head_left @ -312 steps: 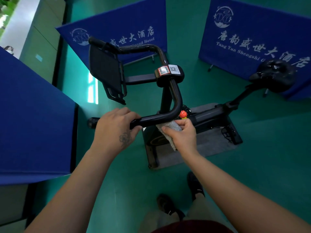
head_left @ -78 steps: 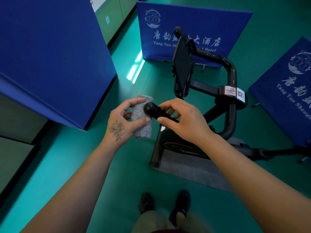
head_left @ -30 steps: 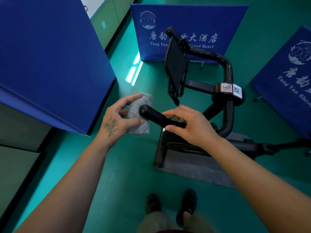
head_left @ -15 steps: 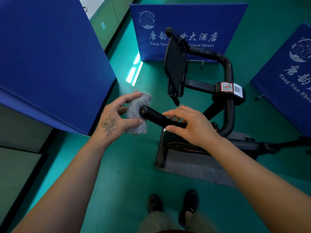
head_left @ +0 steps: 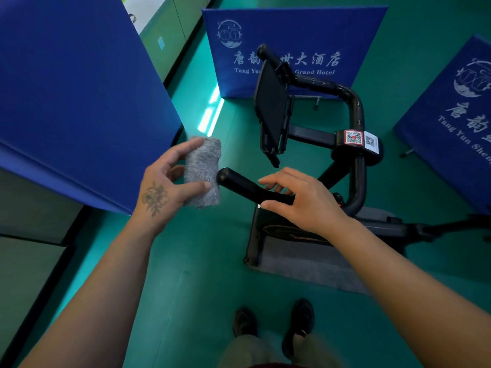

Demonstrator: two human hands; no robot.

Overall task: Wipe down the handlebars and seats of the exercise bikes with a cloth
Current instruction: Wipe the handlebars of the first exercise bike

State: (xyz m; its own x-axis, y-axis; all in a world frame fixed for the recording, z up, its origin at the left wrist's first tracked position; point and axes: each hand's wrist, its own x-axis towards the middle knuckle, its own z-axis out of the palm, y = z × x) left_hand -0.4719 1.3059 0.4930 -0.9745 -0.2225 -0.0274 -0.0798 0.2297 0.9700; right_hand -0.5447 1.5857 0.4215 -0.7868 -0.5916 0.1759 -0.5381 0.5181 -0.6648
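Green flooring (head_left: 186,274) runs under everything, hemmed by blue fabric screens: a big screen (head_left: 74,96) close on the left, a hotel banner (head_left: 292,33) behind the bike, and another banner (head_left: 451,115) off to the right. Between them stands the black exercise bike (head_left: 356,144) on a grey mat (head_left: 305,266). The left hand (head_left: 164,187) grips a folded grey cloth (head_left: 203,171), thumb along its lower edge and forefinger over its top, and the cloth sits right at the rounded tip of the near handlebar (head_left: 239,183), touching it or just short of touching; I cannot tell which. The right hand (head_left: 305,200) holds that same bar further along, thumb under and fingers curved over the top, so the bare stretch of grip lies between the two hands. A dark tablet holder (head_left: 271,110) hangs just beyond the bar end, near the cloth's upper side. The left screen's lower corner stands close behind the left hand, leaving only a narrow strip of floor there; toward the person's dark shoes (head_left: 297,328) the floor is wider. The far handlebar (head_left: 313,81) reaches up against the rear banner.
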